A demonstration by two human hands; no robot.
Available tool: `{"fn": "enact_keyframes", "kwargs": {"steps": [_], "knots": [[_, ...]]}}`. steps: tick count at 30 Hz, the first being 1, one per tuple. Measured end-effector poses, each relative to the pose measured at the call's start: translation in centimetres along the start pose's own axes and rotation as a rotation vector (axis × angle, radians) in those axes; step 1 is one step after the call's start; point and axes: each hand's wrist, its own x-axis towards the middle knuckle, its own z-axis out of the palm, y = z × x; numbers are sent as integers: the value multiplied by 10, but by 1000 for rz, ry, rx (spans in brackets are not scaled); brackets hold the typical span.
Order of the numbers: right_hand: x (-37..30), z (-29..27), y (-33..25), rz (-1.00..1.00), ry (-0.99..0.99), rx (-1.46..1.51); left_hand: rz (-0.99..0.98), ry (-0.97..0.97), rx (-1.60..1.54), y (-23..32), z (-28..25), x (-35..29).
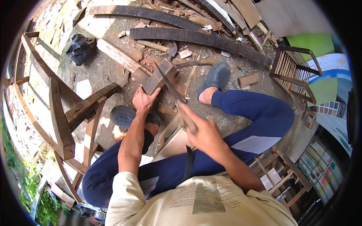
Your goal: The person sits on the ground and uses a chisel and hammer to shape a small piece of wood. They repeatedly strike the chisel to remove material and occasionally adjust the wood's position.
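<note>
My left hand (142, 98) is closed on the near end of a dark wooden block (153, 82), thumb on one side. In my right hand (205, 132) is a machete (170, 86) with a wooden handle and a long, tapering dark blade. Its blade points up and to the left, and its tip overlaps the block in view; whether it touches the wood I cannot tell. Beyond the block, a pale, rough timber (118, 55) lies slanting on the ground. A hammer (158, 46) with a wooden handle rests just past the block.
Two long, curved dark planks (200, 42) lie across the far ground amid scraps. A wooden frame (60, 109) stands at the left, near a black plastic bag (80, 49). A slatted wooden piece (292, 67) is at the right. My clogs (214, 77) flank the work.
</note>
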Motion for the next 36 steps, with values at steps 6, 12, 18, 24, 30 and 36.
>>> {"fn": "enact_keyframes", "kwargs": {"steps": [6,12,18,24,30,36], "knots": [[37,2,1,191,-86,40,16,4,-11,4,4,-9],[1,-4,-16,71,-47,-1,-3,40,8,0,7,-8],[67,14,13,134,-48,40,7,20,-11,8,5,-6],[-13,-14,-15,6,17,23,12,78,36,2,9,-5],[53,21,18,70,0,40,8,-3,27,6,14,-14],[-33,-21,-7,45,-29,92,-26,24,63,1,8,-7]]}}
